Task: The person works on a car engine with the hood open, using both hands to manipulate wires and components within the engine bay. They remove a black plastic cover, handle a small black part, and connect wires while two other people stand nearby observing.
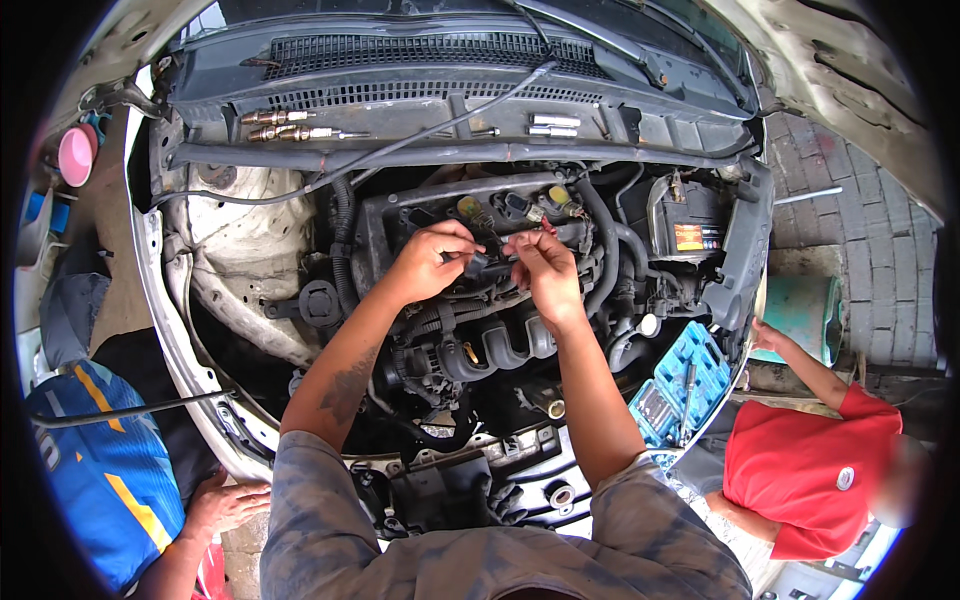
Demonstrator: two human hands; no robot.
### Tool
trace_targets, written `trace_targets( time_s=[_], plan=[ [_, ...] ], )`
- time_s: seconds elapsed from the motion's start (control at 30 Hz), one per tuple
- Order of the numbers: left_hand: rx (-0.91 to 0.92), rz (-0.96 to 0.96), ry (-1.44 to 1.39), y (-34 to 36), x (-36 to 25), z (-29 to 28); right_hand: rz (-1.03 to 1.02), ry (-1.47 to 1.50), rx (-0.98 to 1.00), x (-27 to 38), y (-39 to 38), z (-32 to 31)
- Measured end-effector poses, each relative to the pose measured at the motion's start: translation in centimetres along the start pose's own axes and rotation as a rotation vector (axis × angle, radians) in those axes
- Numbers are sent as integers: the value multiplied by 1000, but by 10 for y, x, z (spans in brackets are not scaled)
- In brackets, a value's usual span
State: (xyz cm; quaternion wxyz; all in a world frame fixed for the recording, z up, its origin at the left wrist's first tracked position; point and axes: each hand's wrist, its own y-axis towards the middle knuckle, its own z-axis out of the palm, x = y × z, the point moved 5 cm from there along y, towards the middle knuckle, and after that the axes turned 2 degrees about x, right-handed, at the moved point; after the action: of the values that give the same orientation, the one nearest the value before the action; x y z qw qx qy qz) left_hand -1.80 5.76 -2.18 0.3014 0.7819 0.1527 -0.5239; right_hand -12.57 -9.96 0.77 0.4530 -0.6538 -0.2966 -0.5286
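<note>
Both my hands are over the top of the car engine (400, 210), close together. My left hand (438, 260) has its fingers pinched beside a small dark plastic part; what sits in the pinch is too small to name. Just to its right, my right hand (548, 275) also pinches, thumb against fingers, on something I cannot make out. Beyond the fingers, a black wiring connector (518, 205) sits on the engine between two yellowish caps. Several used spark plugs (290, 132) lie on the ledge below the windscreen.
A blue toolbox (700, 375) with sockets lies at the right front of the bay, near the battery (697, 235). A cable (440, 128) crosses the ledge. One person in blue (115, 470) stands left; another in red (800, 470) is at right.
</note>
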Motion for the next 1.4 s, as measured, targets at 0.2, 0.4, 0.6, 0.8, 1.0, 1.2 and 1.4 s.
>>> trace_targets(
  time_s=[0.2,0.4,0.6,0.8,1.0,1.2,1.4],
  plan=[
    [2,-26,2,-1,3,-1,-620,-710,104,37,-11,22],
    [29,-57,4,1,3,2,-765,-736,183,31,0,24],
    [-1,-109,-36,-1,6,1,-530,-810,338,39,-4,28],
    [-5,-143,-74,0,7,2,-644,-823,301,23,3,20],
    [-39,-195,-86,-3,10,0,-770,-861,274,23,7,22],
    [-53,-198,-82,-4,14,1,-895,-941,196,33,1,26],
    [1,-105,-74,-2,9,-1,-986,-975,202,25,5,24]
  ],
)
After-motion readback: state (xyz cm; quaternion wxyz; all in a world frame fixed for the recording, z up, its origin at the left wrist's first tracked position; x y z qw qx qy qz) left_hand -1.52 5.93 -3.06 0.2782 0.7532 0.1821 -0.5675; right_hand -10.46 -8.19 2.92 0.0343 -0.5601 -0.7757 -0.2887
